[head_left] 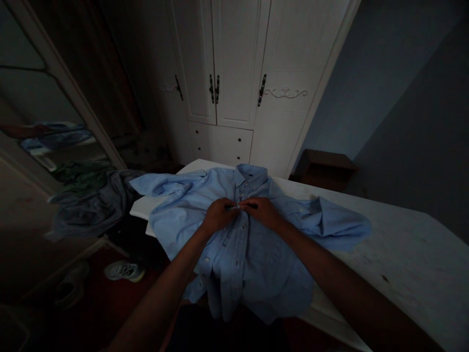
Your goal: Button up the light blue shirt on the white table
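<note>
"Taking the middle of the view as the clock's centre, what's biggest?"

"The white wardrobe point(238, 63) at twelve, its doors shut, with dark handles and small drawers low down."

"And then?"

"A pale table point(395, 239), its bare top stretching toward four."

"Where's the blue shirt point(274, 264)?"

"On that table, just below centre, front side up. The collar point(252, 177) points toward twelve. One sleeve lies toward nine, the other between three and four, and the lower part hangs over the near edge at six."

"What sits around it?"

"A heap of grey and green clothes point(95, 205) at nine, a small brown cabinet point(326, 159) at three, and a light shoe point(124, 270) on the dark red floor at eight."

"And the hands?"

"The left hand point(220, 213) is at seven and the right hand point(262, 210) at five, both close to centre. They nearly meet over the shirt's front opening, below the collar."

"How are the fingers?"

"Drawn together on both sides, thumb against fingertips, each hand pinching the shirt's front edge. Whether a button is in the grip I can't tell; that spot is too small and dark."

"Anything smaller?"

"One pale button point(207, 259) on the cloth, between six and seven."
</note>
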A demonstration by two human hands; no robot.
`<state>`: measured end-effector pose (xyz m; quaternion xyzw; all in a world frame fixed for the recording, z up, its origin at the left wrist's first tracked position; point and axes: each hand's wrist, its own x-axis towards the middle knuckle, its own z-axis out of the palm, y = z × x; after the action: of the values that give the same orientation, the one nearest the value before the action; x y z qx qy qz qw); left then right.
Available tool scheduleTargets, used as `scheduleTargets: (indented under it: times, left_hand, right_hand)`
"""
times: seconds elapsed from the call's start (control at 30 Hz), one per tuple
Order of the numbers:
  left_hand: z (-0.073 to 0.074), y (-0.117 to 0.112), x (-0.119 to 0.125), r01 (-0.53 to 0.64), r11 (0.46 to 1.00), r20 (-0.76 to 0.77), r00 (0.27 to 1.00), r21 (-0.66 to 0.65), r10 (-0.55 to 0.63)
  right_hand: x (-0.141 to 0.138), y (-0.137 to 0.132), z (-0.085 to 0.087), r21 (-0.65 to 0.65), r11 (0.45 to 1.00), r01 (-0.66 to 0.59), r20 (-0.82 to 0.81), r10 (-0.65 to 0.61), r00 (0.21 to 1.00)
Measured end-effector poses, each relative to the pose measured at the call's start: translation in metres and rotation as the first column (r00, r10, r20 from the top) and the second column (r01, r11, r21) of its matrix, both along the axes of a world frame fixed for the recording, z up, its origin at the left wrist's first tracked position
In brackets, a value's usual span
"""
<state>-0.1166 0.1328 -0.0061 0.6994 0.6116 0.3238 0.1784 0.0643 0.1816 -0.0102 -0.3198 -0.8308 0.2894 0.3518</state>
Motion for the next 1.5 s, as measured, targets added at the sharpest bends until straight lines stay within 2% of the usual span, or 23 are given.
scheduleTargets:
  times: [0.3, 0.47, 0.7, 0.93, 1.03, 1.23, 1.5]
  left_hand:
    - [-0.001, 0.002, 0.001, -0.019, 1.0, -0.052, 0.998, 0.005, 0.019]
    - [0.001, 0.0, 0.005, 0.002, 0.999, -0.15, 0.989, 0.043, 0.004]
    - [0.005, -0.01, 0.014, 0.065, 0.989, -0.454, 0.891, 0.135, 0.003]
    - [0.01, -0.016, 0.017, 0.08, 0.989, -0.525, 0.851, 0.124, -0.003]
    - [0.012, -0.018, 0.018, 0.079, 0.99, -0.536, 0.844, 0.115, -0.005]
    - [0.016, -0.022, 0.023, 0.073, 0.988, -0.587, 0.809, 0.133, 0.019]
    - [0.02, -0.029, 0.033, 0.022, 0.984, -0.664, 0.741, 0.175, 0.102]
  right_hand:
    - [-0.001, -0.004, 0.001, 0.117, 0.993, 0.003, 0.118, -0.017, 0.993]
    - [-0.004, -0.008, 0.001, 0.259, 0.966, -0.003, 0.265, -0.068, 0.962]
    - [-0.004, -0.012, 0.002, 0.406, 0.913, -0.046, 0.391, -0.128, 0.911]
    - [-0.001, -0.015, 0.007, 0.495, 0.866, -0.064, 0.438, -0.185, 0.88]
    - [-0.001, -0.016, 0.007, 0.499, 0.863, -0.077, 0.452, -0.183, 0.873]
    - [-0.001, -0.015, 0.007, 0.45, 0.892, -0.05, 0.467, -0.187, 0.864]
    - [0.0, -0.014, 0.011, 0.366, 0.93, -0.042, 0.459, -0.141, 0.877]
